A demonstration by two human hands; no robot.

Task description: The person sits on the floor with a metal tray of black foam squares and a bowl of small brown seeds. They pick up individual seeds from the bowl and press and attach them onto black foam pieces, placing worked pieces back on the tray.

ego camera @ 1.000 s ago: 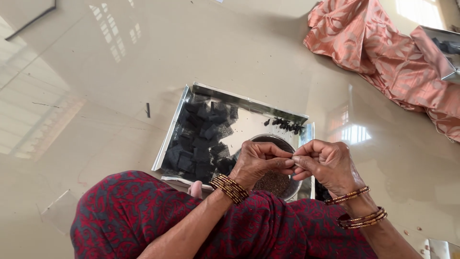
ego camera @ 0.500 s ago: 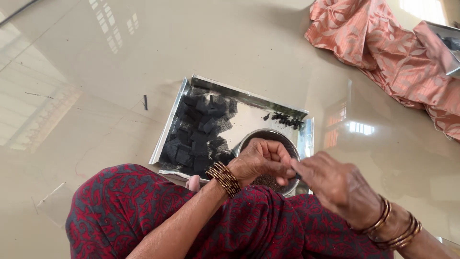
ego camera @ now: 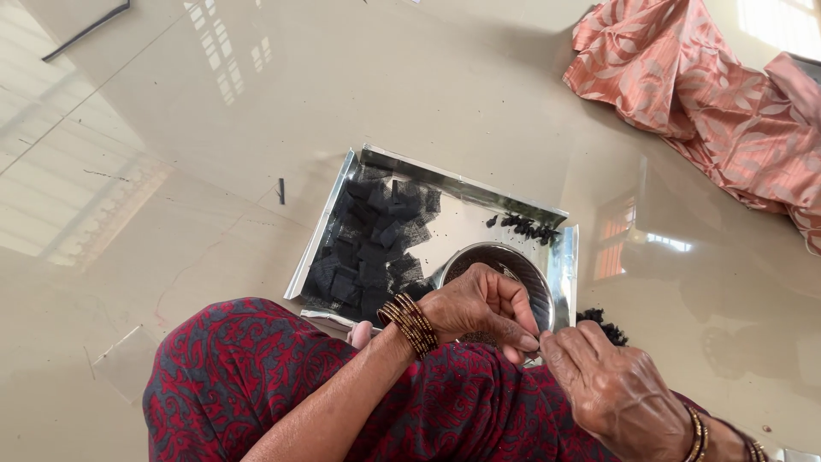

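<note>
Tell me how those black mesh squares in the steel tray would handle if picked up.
The black mesh squares look thin and see-through, so probably very light and floppy. They lie overlapped in a loose pile, so several may lift together. On the shiny steel tray they would likely slide easily.

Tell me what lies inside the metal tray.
Tray: black squares, a round bowl, small dark bits. The left hand covers part of the bowl; its contents are unclear.
</note>
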